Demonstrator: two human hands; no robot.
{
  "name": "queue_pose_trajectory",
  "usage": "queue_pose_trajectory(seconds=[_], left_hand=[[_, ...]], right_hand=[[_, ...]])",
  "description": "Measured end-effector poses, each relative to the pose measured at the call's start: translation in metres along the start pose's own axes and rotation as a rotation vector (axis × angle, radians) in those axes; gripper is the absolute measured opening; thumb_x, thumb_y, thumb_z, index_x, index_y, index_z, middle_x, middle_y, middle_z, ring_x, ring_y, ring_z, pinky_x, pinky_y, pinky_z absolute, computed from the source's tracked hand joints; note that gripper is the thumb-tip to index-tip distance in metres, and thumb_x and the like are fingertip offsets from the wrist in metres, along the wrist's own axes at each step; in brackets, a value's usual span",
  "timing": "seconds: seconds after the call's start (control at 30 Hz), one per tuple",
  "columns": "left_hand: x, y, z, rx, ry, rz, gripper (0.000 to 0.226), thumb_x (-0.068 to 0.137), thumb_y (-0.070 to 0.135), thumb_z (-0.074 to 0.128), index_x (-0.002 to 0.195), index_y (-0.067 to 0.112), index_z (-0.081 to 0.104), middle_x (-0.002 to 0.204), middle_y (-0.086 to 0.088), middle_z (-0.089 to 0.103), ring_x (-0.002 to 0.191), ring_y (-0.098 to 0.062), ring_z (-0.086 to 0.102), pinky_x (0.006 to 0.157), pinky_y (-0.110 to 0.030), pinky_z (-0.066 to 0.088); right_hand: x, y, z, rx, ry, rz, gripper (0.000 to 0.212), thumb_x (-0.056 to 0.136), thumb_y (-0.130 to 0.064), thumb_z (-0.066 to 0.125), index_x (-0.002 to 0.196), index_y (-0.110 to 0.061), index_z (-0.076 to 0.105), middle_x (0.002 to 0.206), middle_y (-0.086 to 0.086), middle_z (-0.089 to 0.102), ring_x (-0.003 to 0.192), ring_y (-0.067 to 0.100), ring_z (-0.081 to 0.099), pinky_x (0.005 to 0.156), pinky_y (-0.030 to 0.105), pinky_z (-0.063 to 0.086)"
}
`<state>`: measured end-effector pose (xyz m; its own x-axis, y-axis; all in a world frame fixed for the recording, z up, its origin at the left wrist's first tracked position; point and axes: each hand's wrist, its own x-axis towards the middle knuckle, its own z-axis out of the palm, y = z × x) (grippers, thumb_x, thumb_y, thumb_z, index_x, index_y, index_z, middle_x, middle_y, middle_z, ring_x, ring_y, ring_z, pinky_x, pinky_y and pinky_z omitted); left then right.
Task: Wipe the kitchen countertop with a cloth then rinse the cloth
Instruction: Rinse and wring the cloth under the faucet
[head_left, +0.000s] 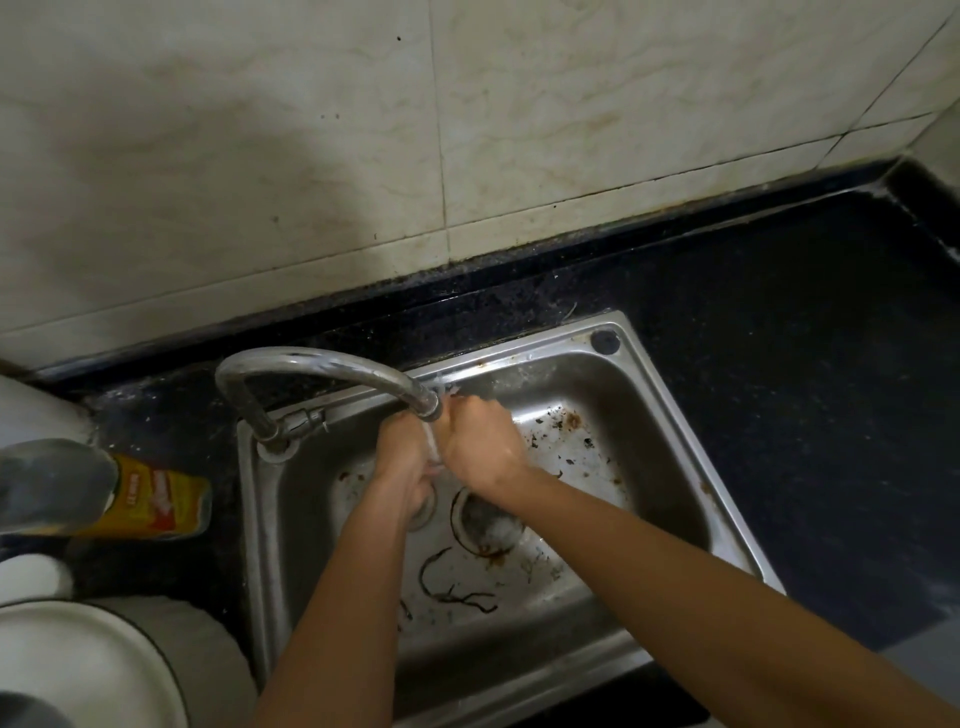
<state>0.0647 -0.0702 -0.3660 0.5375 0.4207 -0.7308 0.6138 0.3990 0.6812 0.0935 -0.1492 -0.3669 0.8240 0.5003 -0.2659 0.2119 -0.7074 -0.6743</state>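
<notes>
My left hand (402, 449) and my right hand (480, 447) are pressed close together over the steel sink (672, 410), right under the spout of the curved faucet (311, 361). Both hands have curled fingers. Between them shows a thin pale strip of wet cloth (432, 451), which they grip from either side; most of it is hidden by the hands. Water runs from the spout onto it. The black countertop (805, 364) lies to the right of the sink.
Dark scraps and curled peelings lie on the sink floor around the drain (485, 522). A yellow-labelled bottle (156, 501) lies left of the sink. A white round container (78, 670) stands at the lower left. A tiled wall (311, 156) runs behind the counter.
</notes>
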Motion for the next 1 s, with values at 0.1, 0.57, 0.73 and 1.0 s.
queue_pose_trajectory(seconds=[0.1,0.57,0.73,1.0], left_hand=[[0.005,-0.003,-0.003,0.044,0.023,-0.041,0.026,0.094,0.015,0.047,0.069,0.012,0.053,0.052,-0.002,0.046,0.045,-0.013,0.045,0.041,-0.021,0.036],[0.010,-0.028,-0.037,-0.286,-0.182,0.109,0.027,0.093,0.014,0.054,0.113,-0.002,0.062,0.103,-0.012,0.070,0.099,-0.021,0.065,0.085,-0.027,0.053],[0.008,-0.028,-0.034,-0.049,-0.210,0.200,0.017,0.091,0.018,0.059,0.104,0.011,0.067,0.096,-0.010,0.070,0.084,-0.016,0.068,0.072,-0.027,0.053],[0.011,-0.024,-0.033,0.082,-0.161,0.149,0.031,0.085,0.041,0.064,0.096,0.013,0.071,0.080,-0.007,0.073,0.077,-0.022,0.069,0.071,-0.035,0.055]], right_hand=[[-0.009,-0.002,0.004,-0.019,-0.050,-0.063,0.038,0.100,-0.025,0.038,0.065,-0.012,0.050,0.057,0.003,0.052,0.051,0.019,0.051,0.050,0.024,0.040],[0.002,0.059,0.002,0.920,-0.312,0.510,0.034,0.097,-0.039,0.047,0.117,-0.014,0.059,0.105,0.005,0.067,0.094,0.018,0.064,0.077,0.031,0.051],[-0.003,0.060,-0.001,0.827,-0.347,0.391,0.035,0.073,-0.009,0.055,0.106,-0.019,0.061,0.113,0.004,0.060,0.111,0.021,0.051,0.105,0.045,0.036],[-0.003,0.050,0.000,0.780,-0.325,0.277,0.011,0.080,-0.021,0.066,0.089,-0.014,0.067,0.102,0.004,0.068,0.100,0.018,0.061,0.092,0.034,0.043]])
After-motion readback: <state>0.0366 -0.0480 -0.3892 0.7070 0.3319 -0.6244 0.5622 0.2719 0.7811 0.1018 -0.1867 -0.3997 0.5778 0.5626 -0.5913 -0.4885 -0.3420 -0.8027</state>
